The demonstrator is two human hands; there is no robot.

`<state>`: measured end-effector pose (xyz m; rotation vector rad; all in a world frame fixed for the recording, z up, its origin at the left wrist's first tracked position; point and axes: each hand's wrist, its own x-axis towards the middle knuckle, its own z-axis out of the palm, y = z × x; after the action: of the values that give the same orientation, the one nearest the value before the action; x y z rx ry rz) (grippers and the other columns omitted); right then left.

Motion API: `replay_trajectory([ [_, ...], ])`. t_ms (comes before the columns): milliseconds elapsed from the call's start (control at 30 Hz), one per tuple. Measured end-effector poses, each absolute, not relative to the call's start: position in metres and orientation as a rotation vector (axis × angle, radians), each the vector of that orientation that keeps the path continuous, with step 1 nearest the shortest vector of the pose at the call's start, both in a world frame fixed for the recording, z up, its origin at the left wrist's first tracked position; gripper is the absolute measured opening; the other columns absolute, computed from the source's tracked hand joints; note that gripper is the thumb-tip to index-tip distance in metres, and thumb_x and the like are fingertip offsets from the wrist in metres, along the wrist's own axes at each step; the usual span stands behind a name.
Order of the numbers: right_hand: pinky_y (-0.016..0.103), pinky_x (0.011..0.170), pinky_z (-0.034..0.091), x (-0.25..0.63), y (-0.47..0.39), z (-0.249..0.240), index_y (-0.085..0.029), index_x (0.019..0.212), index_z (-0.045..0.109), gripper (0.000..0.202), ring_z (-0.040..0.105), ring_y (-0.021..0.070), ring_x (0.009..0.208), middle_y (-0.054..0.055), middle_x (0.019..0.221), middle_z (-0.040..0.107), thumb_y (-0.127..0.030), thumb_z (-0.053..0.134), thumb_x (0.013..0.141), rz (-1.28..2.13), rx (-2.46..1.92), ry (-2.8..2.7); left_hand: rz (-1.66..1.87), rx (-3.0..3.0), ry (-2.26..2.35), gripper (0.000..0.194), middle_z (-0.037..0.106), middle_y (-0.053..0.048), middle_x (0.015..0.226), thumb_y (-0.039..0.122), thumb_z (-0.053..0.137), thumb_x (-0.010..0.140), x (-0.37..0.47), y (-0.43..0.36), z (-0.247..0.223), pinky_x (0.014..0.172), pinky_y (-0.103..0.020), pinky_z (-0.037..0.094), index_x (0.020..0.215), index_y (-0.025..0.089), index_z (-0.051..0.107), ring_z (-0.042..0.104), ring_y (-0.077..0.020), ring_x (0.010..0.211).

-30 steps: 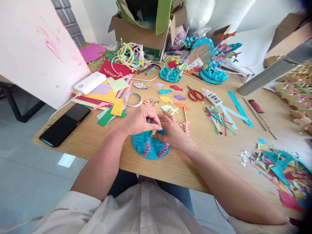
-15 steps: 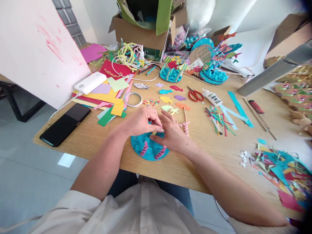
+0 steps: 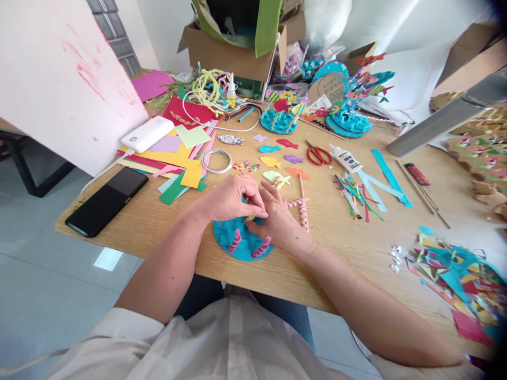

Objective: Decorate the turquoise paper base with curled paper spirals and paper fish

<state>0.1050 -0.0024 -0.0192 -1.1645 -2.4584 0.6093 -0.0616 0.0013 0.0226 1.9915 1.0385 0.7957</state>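
Observation:
A blue round base (image 3: 246,248) with a pleated blue top lies on the table in front of me. Two pink twisted pipe-cleaner pieces (image 3: 234,241) stand up from its near side. Above its far side, my left hand (image 3: 237,198) is closed in a pinch, thumb and forefinger meeting my right hand (image 3: 277,214). The right fingers are bent round the same spot, with the thumb low over the base. A bit of pale yellow material (image 3: 250,218) shows under the fingertips; most of it is hidden. Just beyond the right hand lies a pink twisted strand (image 3: 303,215) beside a thin stick.
Paper fish (image 3: 270,161), red scissors (image 3: 318,155), a glue bottle (image 3: 346,158) and paper strips (image 3: 358,195) lie beyond my hands. At left are a phone (image 3: 106,202), a power bank (image 3: 147,133) and coloured paper (image 3: 172,187). Paper scraps (image 3: 463,269) lie at right. Finished-looking blue models (image 3: 278,120) stand behind.
Both hands stay over the far side of the blue base. The right hand has shifted very slightly, showing more of the pink strand beyond it.

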Motion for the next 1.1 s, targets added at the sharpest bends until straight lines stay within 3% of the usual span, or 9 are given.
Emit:
replay_trajectory([
  [900, 0.056, 0.109, 0.031, 0.099, -0.005, -0.027, -0.021, 0.102, 0.07, 0.038, 0.028, 0.0367, 0.139, 0.009, 0.124, 0.059, -0.014, 0.06, 0.066, 0.563, -1.217, -2.444, 0.758, 2.004, 1.02, 0.007, 0.064, -0.001, 0.066, 0.024, 0.077, 0.069, -0.067, 0.004, 0.02, 0.069, -0.027, 0.045, 0.067, 0.018, 0.073, 0.058, -0.0135, 0.072],
  [1100, 0.056, 0.111, 0.029, 0.098, -0.005, -0.02, -0.017, 0.095, 0.073, 0.031, 0.027, 0.0398, 0.139, 0.011, 0.126, 0.059, -0.017, 0.063, 0.065, 0.546, -1.266, -2.494, 0.631, 2.011, 1.084, 0.02, 0.061, -0.001, 0.072, 0.025, 0.082, 0.061, -0.074, 0.004, 0.025, 0.064, -0.024, 0.045, 0.075, 0.015, 0.072, 0.057, -0.0133, 0.071],
])
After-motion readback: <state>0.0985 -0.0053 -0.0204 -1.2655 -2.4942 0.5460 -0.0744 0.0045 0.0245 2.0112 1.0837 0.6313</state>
